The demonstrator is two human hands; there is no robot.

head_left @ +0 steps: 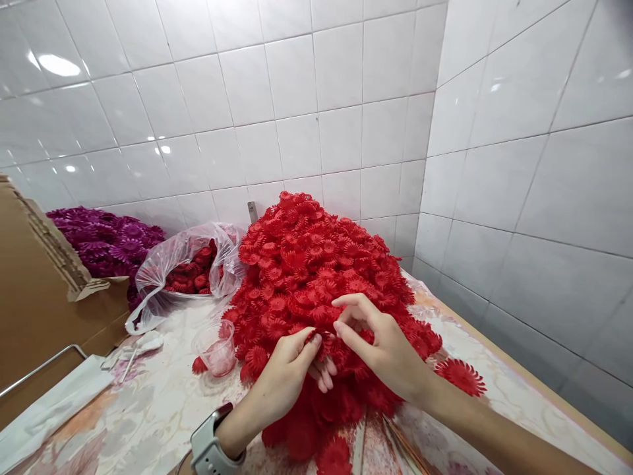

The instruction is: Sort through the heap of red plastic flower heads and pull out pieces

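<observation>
My left hand [293,361], with a watch [215,441] on its wrist, pinches a red artificial flower piece [314,338] between thumb and fingers. Much of that piece is hidden by the fingers. Just right of it, my right hand [382,340] is curled with thumb and forefinger apart, and I see nothing between them. Both hands are in front of a large heap of red fringed flower pieces [316,257]. More red pieces lie below my hands, and a single red flower [461,377] rests to the right of my right forearm.
Left of the heap stand a clear plastic cup [217,349] and a plastic bag [171,260] of darker red pieces. Purple flowers [116,241] and a cardboard box [44,277] are further left. Thin sticks [403,442] lie at the front. Tiled walls close the back and right.
</observation>
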